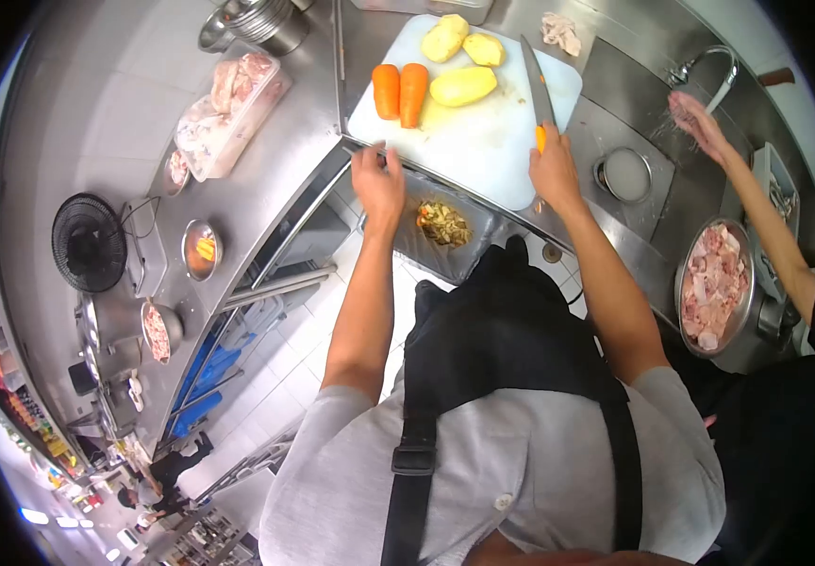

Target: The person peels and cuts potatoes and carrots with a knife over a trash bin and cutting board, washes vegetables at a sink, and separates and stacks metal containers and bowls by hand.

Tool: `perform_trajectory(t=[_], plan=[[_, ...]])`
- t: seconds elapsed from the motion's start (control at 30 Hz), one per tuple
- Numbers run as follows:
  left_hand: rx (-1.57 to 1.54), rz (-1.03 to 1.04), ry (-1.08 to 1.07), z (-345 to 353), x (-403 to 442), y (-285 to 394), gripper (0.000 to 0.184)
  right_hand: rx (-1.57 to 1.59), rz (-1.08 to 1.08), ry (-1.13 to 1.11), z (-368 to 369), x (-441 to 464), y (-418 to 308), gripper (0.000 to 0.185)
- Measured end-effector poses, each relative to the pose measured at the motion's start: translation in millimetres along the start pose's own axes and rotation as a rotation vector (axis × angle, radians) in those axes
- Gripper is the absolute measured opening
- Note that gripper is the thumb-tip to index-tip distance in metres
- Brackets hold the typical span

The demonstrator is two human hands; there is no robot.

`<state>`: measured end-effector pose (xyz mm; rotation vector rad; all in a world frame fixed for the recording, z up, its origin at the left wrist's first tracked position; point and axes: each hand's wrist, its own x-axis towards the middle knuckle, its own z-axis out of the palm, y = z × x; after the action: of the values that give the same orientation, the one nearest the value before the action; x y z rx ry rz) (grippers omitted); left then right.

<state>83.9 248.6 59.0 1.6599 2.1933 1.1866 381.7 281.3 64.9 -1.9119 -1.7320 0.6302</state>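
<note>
My right hand [556,173] is closed around the orange handle of a kitchen knife [538,83], whose blade lies along the right side of a white cutting board [483,156]. My left hand [378,181] is at the board's lower left edge, fingers bent and apart, with no held thing visible. Two peeled carrots [413,96] lie on the board's left part. Beside them are a whole peeled potato [464,87] and other peeled potato pieces [445,39]. Below the board edge, between my arms, a lined bin [407,247] holds peelings [443,224].
At right, another person's hand [700,124] is under a running tap [734,71] by the sink. A metal bowl of raw meat [714,288] stands nearby. On the left counter are a plastic tub of meat [238,113], small bowls [202,269] and a black fan [89,245].
</note>
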Motion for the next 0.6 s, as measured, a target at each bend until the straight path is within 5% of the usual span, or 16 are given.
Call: perform_trajectory(t=[0.07,0.3,0.5,0.6], plan=[[0.019,0.14,0.163,13.7,36.4,12.7,0.028,-0.023,0.037,-0.029,-1.5,-1.9,-6.5,0.058],[0.555,0.254,-0.351,55.6,134.0,72.7,0.046,-0.046,0.026,-0.053,-5.3,0.7,-10.8,0.056],[0.773,0.316,-0.681,76.8,163.2,81.8,0.054,-0.013,0.101,-0.077,-9.5,-0.6,-13.1,0.056],[0.645,0.184,-0.661,78.4,160.6,84.3,0.054,0.042,0.126,-0.08,-10.5,3.0,-10.2,0.056]])
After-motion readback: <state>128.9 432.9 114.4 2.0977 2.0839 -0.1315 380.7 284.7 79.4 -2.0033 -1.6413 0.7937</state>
